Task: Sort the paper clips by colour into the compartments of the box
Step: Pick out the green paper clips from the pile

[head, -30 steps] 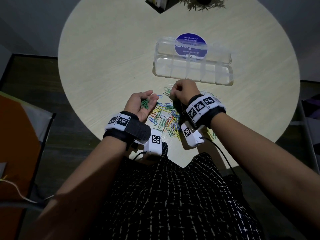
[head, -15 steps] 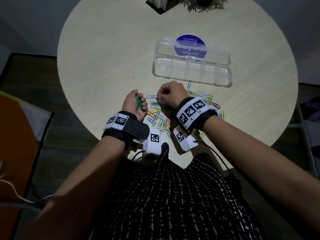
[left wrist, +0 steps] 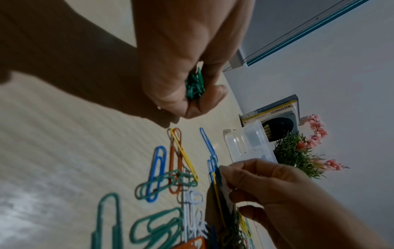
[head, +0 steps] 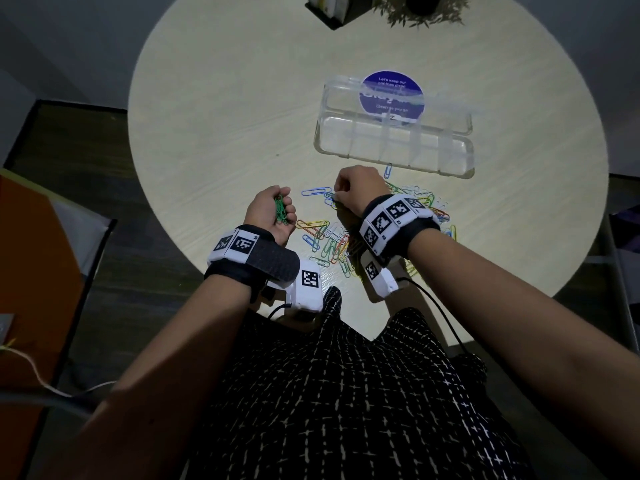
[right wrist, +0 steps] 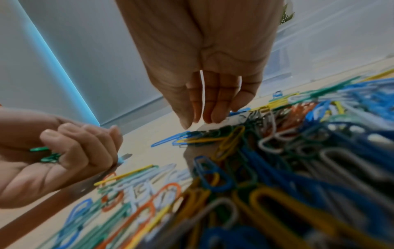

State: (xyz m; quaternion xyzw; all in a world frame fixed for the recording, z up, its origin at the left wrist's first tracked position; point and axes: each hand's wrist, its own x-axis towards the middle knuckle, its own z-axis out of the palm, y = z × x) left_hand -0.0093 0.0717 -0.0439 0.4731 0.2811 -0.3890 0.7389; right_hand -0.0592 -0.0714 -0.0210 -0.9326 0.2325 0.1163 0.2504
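Left hand point(head: 269, 212) palm-up above near table edge, fingers curled round a bunch of green clips point(head: 280, 211) — same grip seen in left wrist view point(left wrist: 194, 85). Right hand point(head: 356, 190) knuckles-up over far-left fringe of the loose clip pile point(head: 349, 237), fingertips point(right wrist: 210, 116) pointing down at a cluster of blue, green and yellow clips; whether anything is pinched, cannot tell — wrist view blurred there. Pile of mixed blue, green, yellow, orange and white clips spread on round table point(head: 214, 133) between both wrists and under right forearm. Clear compartment box point(head: 394, 143) lying open beyond pile, compartments bare; one blue clip point(head: 388, 170) just beside its near wall. Round purple sticker point(head: 392, 95) showing through box lid.
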